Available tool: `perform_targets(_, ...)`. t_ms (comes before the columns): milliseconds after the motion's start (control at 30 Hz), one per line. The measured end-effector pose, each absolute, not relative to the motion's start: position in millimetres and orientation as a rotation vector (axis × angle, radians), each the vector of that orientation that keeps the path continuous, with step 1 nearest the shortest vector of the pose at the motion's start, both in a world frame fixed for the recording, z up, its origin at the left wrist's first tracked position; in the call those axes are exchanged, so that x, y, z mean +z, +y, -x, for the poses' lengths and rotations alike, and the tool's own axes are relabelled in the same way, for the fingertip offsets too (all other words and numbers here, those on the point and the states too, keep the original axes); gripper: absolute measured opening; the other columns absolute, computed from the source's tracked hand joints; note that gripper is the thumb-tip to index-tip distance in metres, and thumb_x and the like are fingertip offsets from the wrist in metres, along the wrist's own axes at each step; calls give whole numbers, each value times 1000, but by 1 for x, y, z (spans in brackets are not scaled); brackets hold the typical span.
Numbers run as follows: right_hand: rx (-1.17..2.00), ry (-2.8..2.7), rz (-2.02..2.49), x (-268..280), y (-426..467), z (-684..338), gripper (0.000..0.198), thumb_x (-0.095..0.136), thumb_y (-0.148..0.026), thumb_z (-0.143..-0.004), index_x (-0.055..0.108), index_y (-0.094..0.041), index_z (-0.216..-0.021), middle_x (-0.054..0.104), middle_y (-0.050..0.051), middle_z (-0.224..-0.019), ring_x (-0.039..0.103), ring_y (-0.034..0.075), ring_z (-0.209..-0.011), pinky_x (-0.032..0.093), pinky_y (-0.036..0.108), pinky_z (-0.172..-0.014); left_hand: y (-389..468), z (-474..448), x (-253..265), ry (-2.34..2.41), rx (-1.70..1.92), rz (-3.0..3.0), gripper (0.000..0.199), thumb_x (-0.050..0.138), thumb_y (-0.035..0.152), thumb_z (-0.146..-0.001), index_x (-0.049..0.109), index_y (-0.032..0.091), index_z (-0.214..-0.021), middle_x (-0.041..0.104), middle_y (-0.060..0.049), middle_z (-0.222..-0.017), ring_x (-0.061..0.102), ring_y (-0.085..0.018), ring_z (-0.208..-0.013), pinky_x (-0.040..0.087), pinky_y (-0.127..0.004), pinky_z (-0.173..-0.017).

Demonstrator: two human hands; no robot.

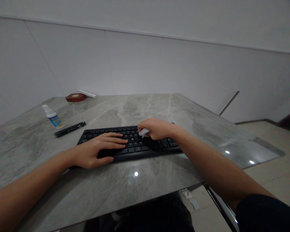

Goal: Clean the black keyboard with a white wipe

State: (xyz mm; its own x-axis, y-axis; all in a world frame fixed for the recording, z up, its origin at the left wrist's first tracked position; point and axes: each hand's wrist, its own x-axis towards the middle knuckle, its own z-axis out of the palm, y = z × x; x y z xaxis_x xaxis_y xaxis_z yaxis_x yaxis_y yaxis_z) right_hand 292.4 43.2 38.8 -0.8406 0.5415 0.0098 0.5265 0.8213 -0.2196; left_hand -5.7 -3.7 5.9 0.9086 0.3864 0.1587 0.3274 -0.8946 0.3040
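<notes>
A black computer keyboard (135,149) lies on the grey marbled table (145,106) in front of me. Across its left part rests my left hand (100,148), palm down with the fingers stretched out over the keys and nothing held. My right hand (154,128) is closed over the middle-right keys. From its curled fingers sticks out a crumpled white tissue (144,132); the rest of it is hidden in the hand. Several keys under both hands are covered from sight.
Left of the keyboard lie a slim black object (70,129) and an upright white spray bottle (53,117) with a blue label. A reddish-brown box (75,97) and a white flat piece (87,93) are near the wall. Ceiling lights reflect off the tabletop.
</notes>
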Motion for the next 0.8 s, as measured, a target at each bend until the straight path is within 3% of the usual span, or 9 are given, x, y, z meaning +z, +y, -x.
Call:
perform_targets(367,428,-2848,887,42,44,-295,31,59,0,-71,66,-16,-97,69,3,-85,60,16,-77,41,24,-68,-5,6,8,529,327,-2803,53,60,22,-91,51,27,-142,53,-6,-147,39,-32,-141,40,-57,-113)
perform_targets(800,438,-2890,1088,51,43,-301,33,64,-3,-71,67,-16,-101,70,5,-91,60,17,-80,40,24,-68,-4,6,6,541,314,-2804,53,59,23,-91,50,27,-143,52,-6,-148,38,-32,-142,39,-57,-113)
